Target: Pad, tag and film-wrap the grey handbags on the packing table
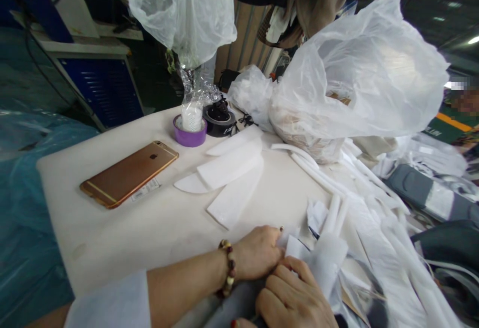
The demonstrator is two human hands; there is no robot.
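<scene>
A grey item lies under the two hands at the near edge, mostly hidden by them, so its shape is hard to tell. The left hand, a beaded bracelet at its wrist, has its fingers bent down out of sight; whether they pinch anything I cannot tell. The right hand is right against it, nearer the camera, with its fingers curled under — what they close on, if anything, is also hidden. Just past the knuckles is a small white piece, and close to the right of the grip a white foam roll. Farther right, long white foam strips lie in a heap. Beyond the hands, a little to the left, flat white foam pieces overlap on the white table. A gold phone lies face down farther left of the grip, partly over a paper label. Well beyond the hands are a purple tape roll and, just beside it, a black tape roll; to their right stands a big clear plastic bag — bulging and cloudy. Another plastic bag hangs above the tape.
</scene>
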